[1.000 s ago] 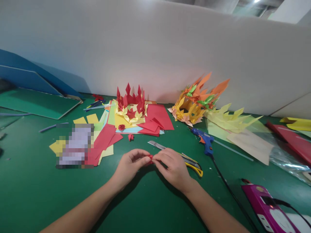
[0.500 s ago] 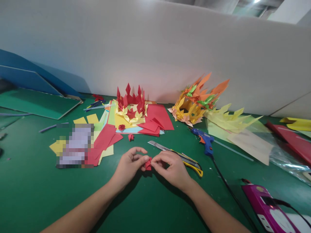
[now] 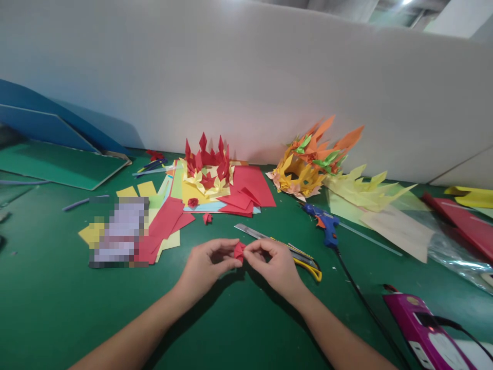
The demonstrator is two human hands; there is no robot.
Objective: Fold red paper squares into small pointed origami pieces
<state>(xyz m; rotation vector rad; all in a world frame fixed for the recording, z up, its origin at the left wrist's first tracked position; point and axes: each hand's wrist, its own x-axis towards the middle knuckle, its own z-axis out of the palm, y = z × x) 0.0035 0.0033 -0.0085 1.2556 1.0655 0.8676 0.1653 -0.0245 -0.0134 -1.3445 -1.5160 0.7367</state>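
Note:
A small folded piece of red paper is pinched between both my hands just above the green table. My left hand grips its left side with thumb and fingers closed. From the right, my right hand pinches the other side. Right behind my right hand lies a yellow utility knife with a metal ruler beside it. Two small red folded pieces lie further back on the table.
A red and yellow paper crown sits on coloured sheets at the back. An orange-yellow paper wreath stands to its right. A blue glue gun with a black cord and a purple device lie at right.
Both hands have kept hold of the red paper piece, turning it and lifting it slightly; more of the red shows between the fingertips now.

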